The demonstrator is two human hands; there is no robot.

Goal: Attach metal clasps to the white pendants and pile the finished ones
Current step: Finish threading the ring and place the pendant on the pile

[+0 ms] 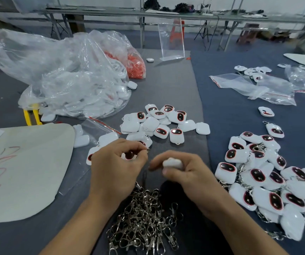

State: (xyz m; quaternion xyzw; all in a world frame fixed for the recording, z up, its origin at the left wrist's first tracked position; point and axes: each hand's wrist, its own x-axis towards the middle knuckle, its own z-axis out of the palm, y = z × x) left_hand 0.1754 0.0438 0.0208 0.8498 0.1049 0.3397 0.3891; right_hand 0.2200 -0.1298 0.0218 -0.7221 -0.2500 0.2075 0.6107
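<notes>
- The white pendant (pixel 172 162) sits at the centre of our view, just above the table, gripped in our right hand (pixel 190 175). Thumb and curled fingers close round it, so only its upper edge shows.
- At 9 o'clock from it, near but apart, our left hand (pixel 116 168) has its fingers curled in. Thumb and forefinger pinch a thin metal piece (pixel 147 149), and blur keeps us from telling what it is.
- At 6 o'clock, between our forearms, lies a tangled heap of metal clasps (pixel 144 223).
- From 3 to 4 o'clock spreads the pile of finished pendants (pixel 269 183), with clasps and chains showing among them.
- At 12 o'clock lie loose pendants (pixel 159 124), some face up with dark, red-rimmed windows, some face down.
- At 10 o'clock a big clear plastic bag (pixel 70 83) holds more white pieces, and beyond it is a bag of orange-red bits (pixel 137 67).
- At 9 o'clock lies a beige sheet (pixel 28 172) with red scrawls.
- At 2 o'clock lie flat zip bags (pixel 249 87).
</notes>
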